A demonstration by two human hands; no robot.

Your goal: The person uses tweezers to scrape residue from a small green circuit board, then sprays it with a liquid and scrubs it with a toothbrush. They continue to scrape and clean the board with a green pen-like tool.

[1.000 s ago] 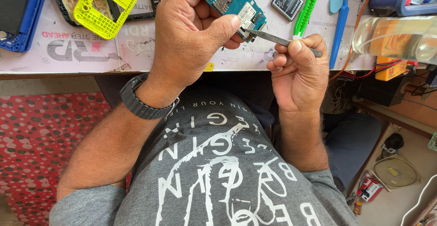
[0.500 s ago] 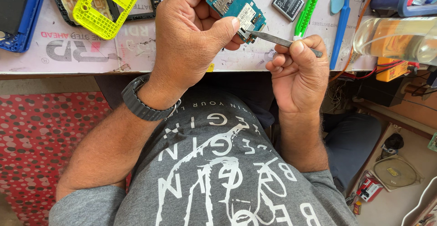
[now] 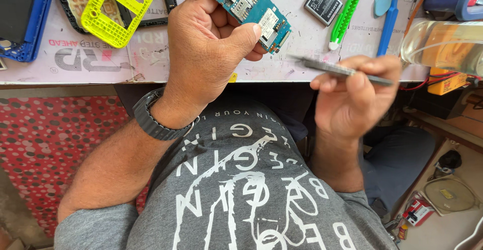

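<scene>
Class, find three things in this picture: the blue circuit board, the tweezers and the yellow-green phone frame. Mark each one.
blue circuit board (image 3: 251,6), head view, on its component-covered face.
tweezers (image 3: 329,69), head view, on the metal shaft ahead of the fingers.
yellow-green phone frame (image 3: 108,28), head view, on its lower bar.

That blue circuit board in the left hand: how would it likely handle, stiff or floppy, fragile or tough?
The blue circuit board probably stays stiff: it juts flat from the left hand without sagging. It looks thin, so likely light. Its exposed metal components suggest it is fragile under the tweezers held by the right hand.
</scene>
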